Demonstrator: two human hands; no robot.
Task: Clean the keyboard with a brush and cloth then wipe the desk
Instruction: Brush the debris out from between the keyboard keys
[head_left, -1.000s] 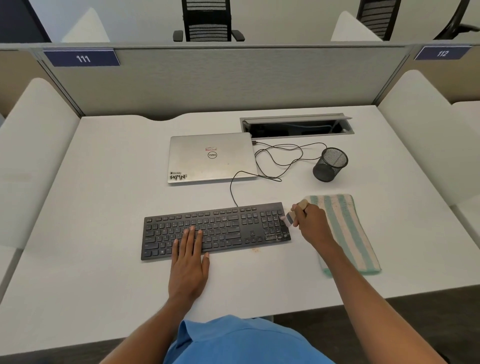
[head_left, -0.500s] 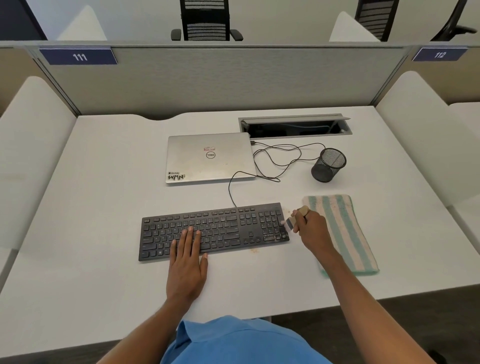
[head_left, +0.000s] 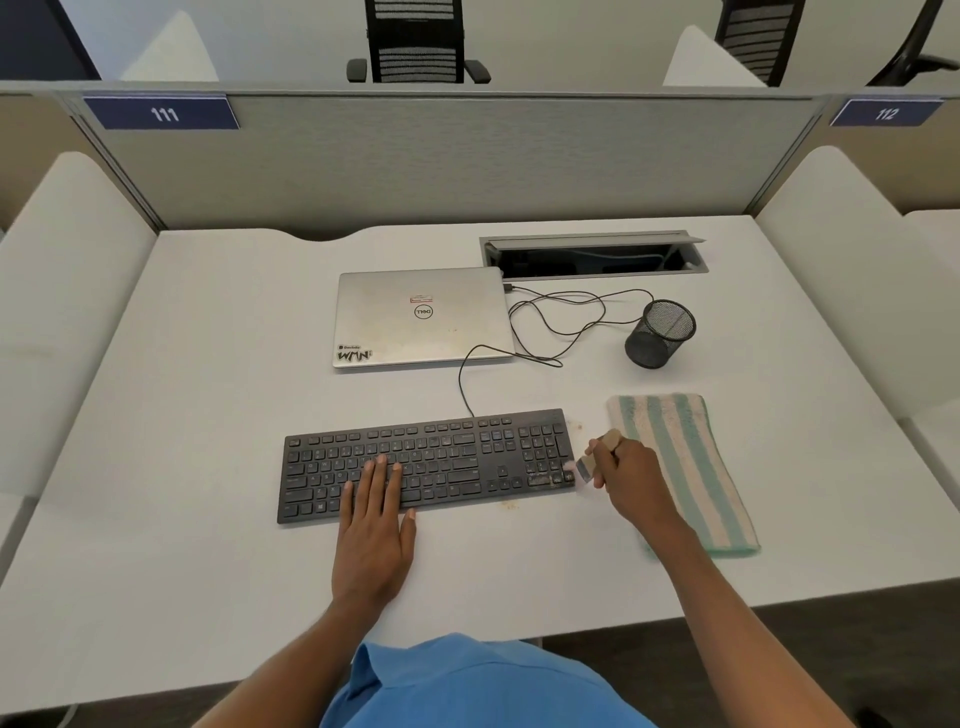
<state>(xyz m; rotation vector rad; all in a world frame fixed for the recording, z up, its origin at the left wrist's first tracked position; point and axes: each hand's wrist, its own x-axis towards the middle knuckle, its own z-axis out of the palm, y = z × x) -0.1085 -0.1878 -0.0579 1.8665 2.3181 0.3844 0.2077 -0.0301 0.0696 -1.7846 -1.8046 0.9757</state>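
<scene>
Person in a blue shirt (head_left: 467, 686) sits at the white desk (head_left: 208, 467). Left hand (head_left: 376, 525) lies flat, fingers straight, pressing on the keys of the black wired keyboard (head_left: 447, 457) and pinning it. Right hand (head_left: 631, 483) has its fingers curled round a small wooden-handled brush (head_left: 597, 457), bristles touching the keyboard's right end by the number pad. Tan crumbs (head_left: 545, 480) sit on the lower-right keys, and a few lie on the desk just in front.

Step in hand looks like brushing. Best done with short strokes along the key rows, sweeping debris off the right edge and away from the gaps, with the left hand holding steady.

The folded green-and-cream striped cloth (head_left: 691, 467) lies unused just right of the hand.

Further back are a closed silver laptop (head_left: 421, 317) with a Dell logo and a "WMN" sticker (smaller print unreadable), a loose black cable (head_left: 561, 312) and a black mesh cup (head_left: 660, 335). An open grey cable hatch (head_left: 592, 254) comes next. Blue partition signs read "111" (head_left: 163, 113) and "112" (head_left: 885, 113).
</scene>
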